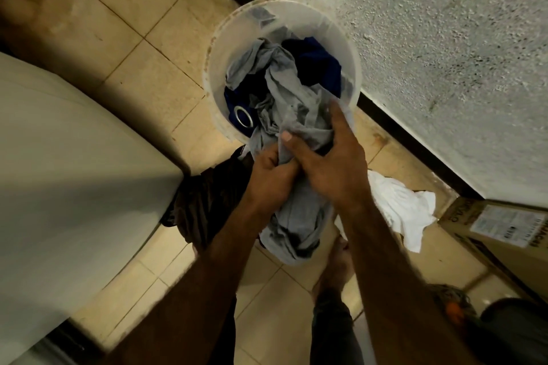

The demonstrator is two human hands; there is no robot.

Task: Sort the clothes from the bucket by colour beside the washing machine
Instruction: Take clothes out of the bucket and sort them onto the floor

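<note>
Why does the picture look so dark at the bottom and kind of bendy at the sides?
Head view: warm, dim light falls mostly on the wall and bucket; the arms and the bottom corners sink into shadow. The wide lens bends straight lines, so the washing machine curves. The edges look soft, while both hands, left and right, gripping the grey cloth, are fairly sharp.

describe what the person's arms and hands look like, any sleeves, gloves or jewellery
Both forearms are bare right up to the bottom of the frame, with no sleeves showing. The left hand and right hand wear no gloves, and no rings, watch or bracelet are visible. A short, pale thumbnail shows on the right hand.
</note>
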